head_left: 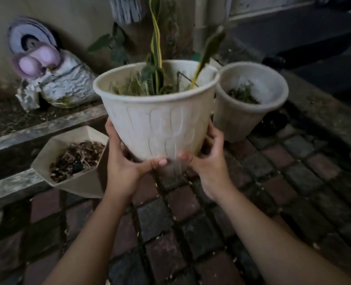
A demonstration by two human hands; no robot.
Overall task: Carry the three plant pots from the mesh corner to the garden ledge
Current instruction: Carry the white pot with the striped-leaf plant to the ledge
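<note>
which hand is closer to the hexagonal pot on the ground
Left. The left hand grips the lower left side of the held round pot, just right of the hexagonal pot. The right hand holds the round pot's far side.

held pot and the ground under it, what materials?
Held pot: probably moulded plastic, matte off-white; thin rolled rim and shallow pressed ribs suggest it, though glazed clay can't be excluded. Ground: brick or concrete pavers, dull red and grey blocks with dark joints.

I log two bare forearms entering from the bottom edge. Left hand [127,161] and right hand [207,161]: no gloves, rings, watch or bands visible. No sleeve reaches the frame. Fingernails short and unpainted where visible.
</note>
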